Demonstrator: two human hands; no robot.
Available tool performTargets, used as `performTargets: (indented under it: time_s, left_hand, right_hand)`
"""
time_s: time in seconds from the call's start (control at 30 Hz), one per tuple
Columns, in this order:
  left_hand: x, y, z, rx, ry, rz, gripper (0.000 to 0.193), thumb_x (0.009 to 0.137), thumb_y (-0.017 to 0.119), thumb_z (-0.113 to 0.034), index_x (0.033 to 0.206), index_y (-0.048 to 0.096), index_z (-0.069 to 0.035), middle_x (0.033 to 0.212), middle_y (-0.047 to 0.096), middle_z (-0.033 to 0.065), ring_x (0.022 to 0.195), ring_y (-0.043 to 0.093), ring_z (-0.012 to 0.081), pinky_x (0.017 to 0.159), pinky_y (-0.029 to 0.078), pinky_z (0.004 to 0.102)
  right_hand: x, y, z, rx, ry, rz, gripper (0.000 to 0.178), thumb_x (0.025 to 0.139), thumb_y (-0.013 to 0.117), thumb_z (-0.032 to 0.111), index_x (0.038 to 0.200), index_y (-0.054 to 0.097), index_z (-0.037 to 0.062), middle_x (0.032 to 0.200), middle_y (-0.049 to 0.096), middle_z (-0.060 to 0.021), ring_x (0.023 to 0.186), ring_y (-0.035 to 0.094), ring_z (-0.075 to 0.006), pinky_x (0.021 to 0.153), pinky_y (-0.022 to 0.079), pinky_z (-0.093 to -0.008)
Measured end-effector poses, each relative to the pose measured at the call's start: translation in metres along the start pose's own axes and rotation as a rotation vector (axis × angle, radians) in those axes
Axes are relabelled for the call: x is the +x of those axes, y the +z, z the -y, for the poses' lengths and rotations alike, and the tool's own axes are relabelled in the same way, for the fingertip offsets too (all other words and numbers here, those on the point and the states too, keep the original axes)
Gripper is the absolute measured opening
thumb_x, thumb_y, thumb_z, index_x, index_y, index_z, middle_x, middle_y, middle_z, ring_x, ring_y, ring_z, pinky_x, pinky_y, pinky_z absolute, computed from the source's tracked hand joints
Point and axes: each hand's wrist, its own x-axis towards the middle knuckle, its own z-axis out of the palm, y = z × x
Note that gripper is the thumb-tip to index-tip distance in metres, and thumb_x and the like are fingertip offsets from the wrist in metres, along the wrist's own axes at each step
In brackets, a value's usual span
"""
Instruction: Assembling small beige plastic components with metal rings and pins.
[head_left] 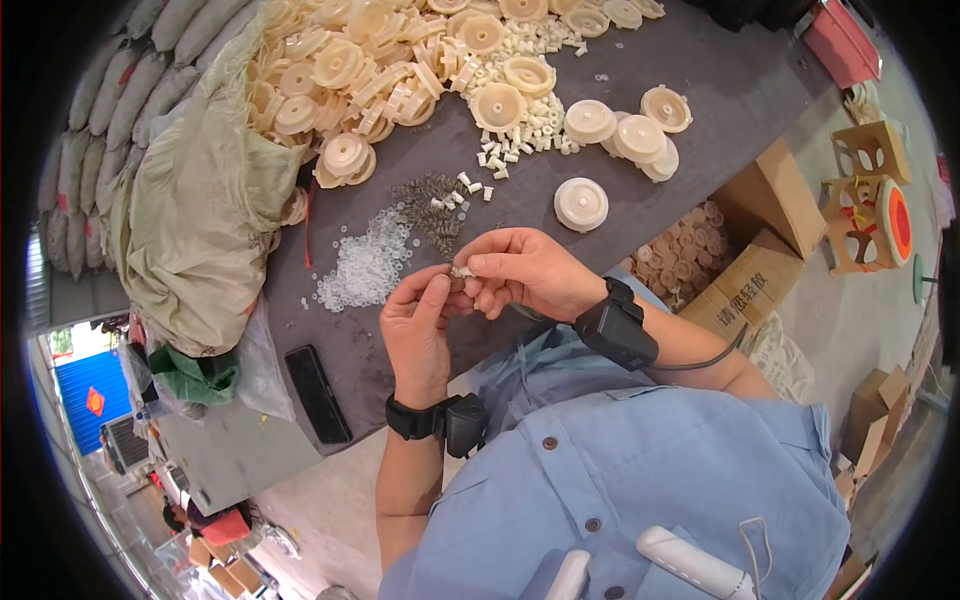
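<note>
My left hand [422, 325] and my right hand [525, 272] meet fingertip to fingertip over the table's near edge. Between the right thumb and fingers is a small white plastic piece [461, 271]. The left thumb and fingers are pinched right beside it; what they grip is too small and covered to make out. Just beyond the hands lie a pile of clear white rings [362, 265] and a heap of small dark metal springs [432, 205]. A cream round plastic wheel [581, 205] rests flat beyond my right hand.
Cream plastic wheels [340, 65] are heaped at the far left, next to scattered white plastic pieces [510, 148]. A black phone [318, 395] lies by the left edge of the grey table [700, 75]. A pale sack [190, 220] stands left; an open cardboard box [750, 285] of discs stands right.
</note>
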Motion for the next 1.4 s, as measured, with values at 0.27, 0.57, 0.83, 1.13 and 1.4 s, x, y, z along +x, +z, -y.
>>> performTargets:
  time_s: [0.27,0.57,0.83,1.13,1.4]
  left_hand:
    - [0.002,-0.004,0.005,-0.119,0.039,-0.081,0.009,0.086,0.057,-0.007,0.089,0.061,0.001,0.073,0.062,0.0061,0.060,0.057,0.0113,0.057,0.048,0.0238]
    - [0.040,-0.030,0.003,1.163,0.578,-0.085,0.011,0.074,0.066,-0.007,0.085,0.065,-0.004,0.076,0.054,0.0053,0.069,0.054,0.0167,0.063,0.043,0.0281]
    - [0.054,-0.015,0.005,1.443,0.554,0.024,0.014,0.068,0.070,-0.009,0.076,0.062,-0.001,0.073,0.054,0.0075,0.071,0.054,0.0206,0.066,0.043,0.0287]
    - [0.047,-0.029,-0.001,1.115,0.485,-0.108,0.013,0.070,0.058,-0.005,0.082,0.056,-0.002,0.075,0.055,0.0102,0.067,0.055,0.0228,0.062,0.045,0.0324]
    - [0.046,-0.032,0.018,1.334,0.697,-0.163,0.011,0.070,0.059,-0.008,0.080,0.054,-0.005,0.079,0.053,0.0125,0.078,0.052,0.0317,0.068,0.043,0.0402]
  right_hand:
    - [-0.005,-0.001,-0.011,0.060,0.004,-0.016,0.015,0.089,0.055,0.013,0.097,0.056,0.0010,0.076,0.061,-0.0057,0.058,0.059,-0.0121,0.055,0.050,-0.0232]
    - [-0.010,-0.018,-0.005,0.004,-0.056,-0.199,0.017,0.087,0.059,0.016,0.096,0.057,0.0024,0.075,0.060,-0.0041,0.061,0.058,-0.0087,0.055,0.050,-0.0231]
    - [-0.007,-0.027,-0.003,0.041,-0.093,-0.198,0.017,0.087,0.059,0.017,0.097,0.057,0.0036,0.075,0.060,-0.0031,0.061,0.057,-0.0080,0.055,0.049,-0.0225]
    - [-0.002,-0.008,-0.004,-0.087,-0.051,-0.278,0.015,0.087,0.056,0.017,0.095,0.054,0.0045,0.072,0.053,0.0002,0.062,0.050,-0.0084,0.055,0.040,-0.0224]
    - [-0.011,-0.027,-0.012,-0.195,-0.127,-0.330,0.014,0.088,0.054,0.015,0.099,0.053,0.0061,0.072,0.051,0.0002,0.063,0.048,-0.0073,0.055,0.040,-0.0220]
